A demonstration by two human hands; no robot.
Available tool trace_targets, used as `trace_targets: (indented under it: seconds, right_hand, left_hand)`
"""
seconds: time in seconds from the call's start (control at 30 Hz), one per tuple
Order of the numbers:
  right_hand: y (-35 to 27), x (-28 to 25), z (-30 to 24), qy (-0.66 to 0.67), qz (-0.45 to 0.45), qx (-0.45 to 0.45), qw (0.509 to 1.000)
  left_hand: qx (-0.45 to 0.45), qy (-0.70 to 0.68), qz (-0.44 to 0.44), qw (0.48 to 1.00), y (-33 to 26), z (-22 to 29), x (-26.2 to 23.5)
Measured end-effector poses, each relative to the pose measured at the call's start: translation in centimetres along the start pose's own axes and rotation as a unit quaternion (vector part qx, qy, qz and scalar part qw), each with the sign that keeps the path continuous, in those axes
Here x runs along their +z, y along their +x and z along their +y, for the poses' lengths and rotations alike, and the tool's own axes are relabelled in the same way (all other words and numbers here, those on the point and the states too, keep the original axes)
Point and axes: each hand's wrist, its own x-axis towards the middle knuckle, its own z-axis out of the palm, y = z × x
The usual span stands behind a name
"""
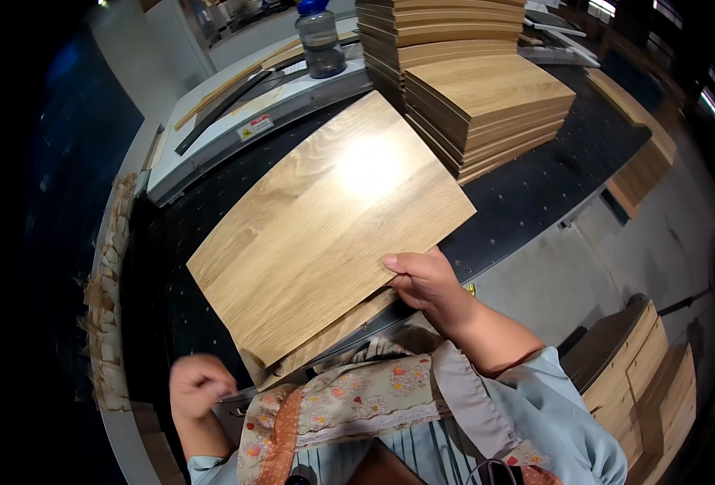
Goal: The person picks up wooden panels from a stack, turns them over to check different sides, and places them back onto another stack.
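1. Your right hand (426,281) has its grip closed on the near right edge of the wood-grain panel (325,218), thumb on top; keep it pinched there.
2. The panel lies flat on the dark counter (527,202), just beside the stacked panels (487,105); I judge sliding it beats lifting it one-handed.
3. Your left hand (200,386) sits curled at the counter's near edge, apart from the panel; whether it holds anything, I cannot tell. Bring it to the near left corner for steadier control.
4. Mind the water bottle (321,40) beyond.
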Motion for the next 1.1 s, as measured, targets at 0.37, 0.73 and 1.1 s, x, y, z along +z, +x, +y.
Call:
trace_targets:
  seconds: [0.37, 0.73, 1.1]
  right_hand:
    - [-1.5, 1.4, 0.5, -0.007, 0.005, -0.011, 1.000]
    - [-0.3, 1.0, 2.9, -0.018, -0.150, -0.096, 0.984]
    - [1.2, 1.2, 2.8, -0.057, -0.182, -0.111, 0.975]
  left_hand:
    - [-0.065, -0.394, 0.250, 0.882, 0.4, -6.2, 2.1]
    - [-0.045, -0.444, 0.312, 0.839, 0.3, -8.8, 3.2]
    - [-0.028, -0.468, 0.340, 0.815, 0.5, -9.5, 3.1]
